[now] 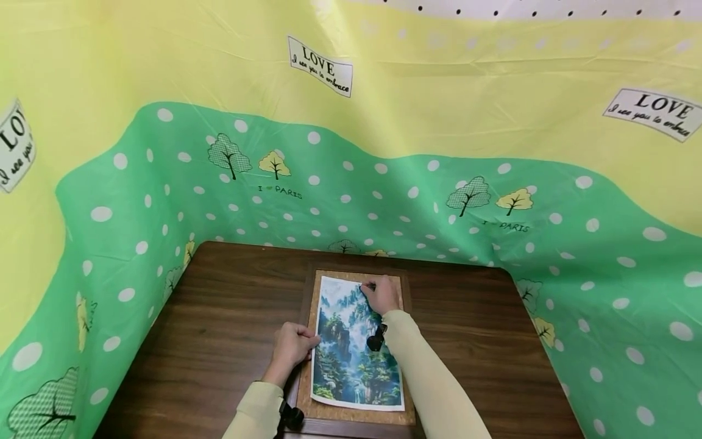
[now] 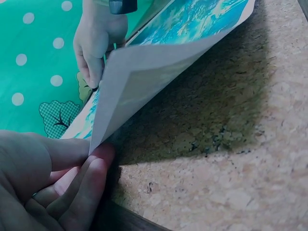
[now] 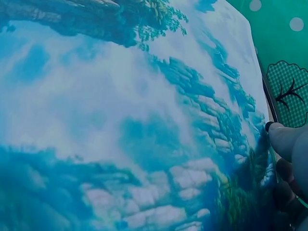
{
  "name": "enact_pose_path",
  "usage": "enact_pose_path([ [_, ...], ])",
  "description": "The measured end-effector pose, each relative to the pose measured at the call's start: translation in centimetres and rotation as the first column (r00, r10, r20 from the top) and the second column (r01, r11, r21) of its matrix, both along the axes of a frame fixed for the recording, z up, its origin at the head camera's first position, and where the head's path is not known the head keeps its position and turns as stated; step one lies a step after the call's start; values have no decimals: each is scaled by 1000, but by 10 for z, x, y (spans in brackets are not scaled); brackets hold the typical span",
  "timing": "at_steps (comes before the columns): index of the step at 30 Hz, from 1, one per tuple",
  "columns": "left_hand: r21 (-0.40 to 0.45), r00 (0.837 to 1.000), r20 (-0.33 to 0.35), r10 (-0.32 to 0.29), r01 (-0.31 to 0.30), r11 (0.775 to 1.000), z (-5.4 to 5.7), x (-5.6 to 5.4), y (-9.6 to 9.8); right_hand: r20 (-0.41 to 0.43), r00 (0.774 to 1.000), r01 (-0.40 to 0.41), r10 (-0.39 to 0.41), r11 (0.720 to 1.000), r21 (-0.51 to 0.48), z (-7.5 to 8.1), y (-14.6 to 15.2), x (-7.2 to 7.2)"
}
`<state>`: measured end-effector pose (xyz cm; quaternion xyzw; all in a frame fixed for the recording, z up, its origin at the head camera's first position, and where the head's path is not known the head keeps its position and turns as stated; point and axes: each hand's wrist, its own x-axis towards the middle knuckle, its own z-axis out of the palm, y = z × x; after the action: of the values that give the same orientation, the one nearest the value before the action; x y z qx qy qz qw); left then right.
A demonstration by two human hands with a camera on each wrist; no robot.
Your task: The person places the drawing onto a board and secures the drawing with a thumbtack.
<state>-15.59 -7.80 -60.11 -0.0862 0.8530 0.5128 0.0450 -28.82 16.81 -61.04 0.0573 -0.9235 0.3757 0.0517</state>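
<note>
A printed landscape picture (image 1: 356,350) with misty blue-green mountains and a white border lies over a cork board (image 1: 408,411) in a brown frame. My left hand (image 1: 293,347) pinches the picture's left edge between thumb and fingers. In the left wrist view the paper (image 2: 126,72) bows up from the bare cork (image 2: 216,187), its pale underside showing. At the picture's top edge, my right hand (image 1: 382,294) has its fingers curled. A small black pin-like piece (image 3: 269,126) shows at the thumb tip; its exact kind is unclear.
The board lies on a dark wood-grain table (image 1: 230,305). Around the table's back and sides hangs a green and yellow curtain (image 1: 373,201) with dots, trees and lettering. A black wrist camera (image 1: 376,338) partly covers the picture.
</note>
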Motion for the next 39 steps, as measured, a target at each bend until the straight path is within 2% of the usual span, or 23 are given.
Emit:
enact_pose_path([
  [4,13,1000,1,-5,5,1000,1,0,1,24,999,32,-32,999,19,4,0,-1],
  [13,55,1000,19,13,-14,998,-2,0,2,85,995,44,-45,999,13,12,-3,1],
  [20,58,1000,15,15,-16,998,-3,0,1,143,985,97,-96,995,1,13,-5,-2],
  [27,55,1000,3,15,-15,998,-5,-2,1,157,979,132,-129,991,-13,11,-7,-5],
  [39,52,1000,1,3,-3,999,-4,-1,-2,228,946,243,-231,970,-24,14,-15,-8],
])
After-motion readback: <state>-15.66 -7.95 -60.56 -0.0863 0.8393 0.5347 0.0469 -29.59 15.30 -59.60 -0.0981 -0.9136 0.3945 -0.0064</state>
